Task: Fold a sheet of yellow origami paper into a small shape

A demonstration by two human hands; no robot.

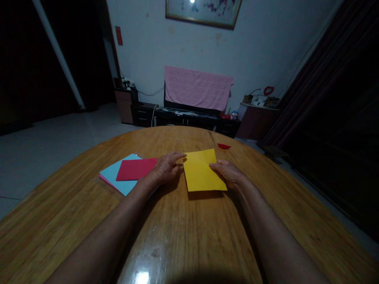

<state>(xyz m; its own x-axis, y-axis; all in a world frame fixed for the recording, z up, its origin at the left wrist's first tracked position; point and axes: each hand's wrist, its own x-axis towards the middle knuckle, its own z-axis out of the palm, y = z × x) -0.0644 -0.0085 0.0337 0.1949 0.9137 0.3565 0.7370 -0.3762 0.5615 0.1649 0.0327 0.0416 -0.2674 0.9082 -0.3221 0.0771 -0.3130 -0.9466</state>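
Observation:
A yellow sheet of paper is held between my hands, slightly above the wooden table, its shadow falling under the near edge. My right hand pinches its right edge, thumb on top. At the upper left corner, my left hand has its fingertips closed on the paper. Left of that hand lies a red piece of paper on top of a light blue sheet, with pink showing under the blue. A small red folded paper shape rests toward the far right of the table.
The round wooden table has its far edge just beyond the papers. Past it stands a low black cabinet with a screen covered by a pink cloth. A side cabinet and dark curtains are at the right.

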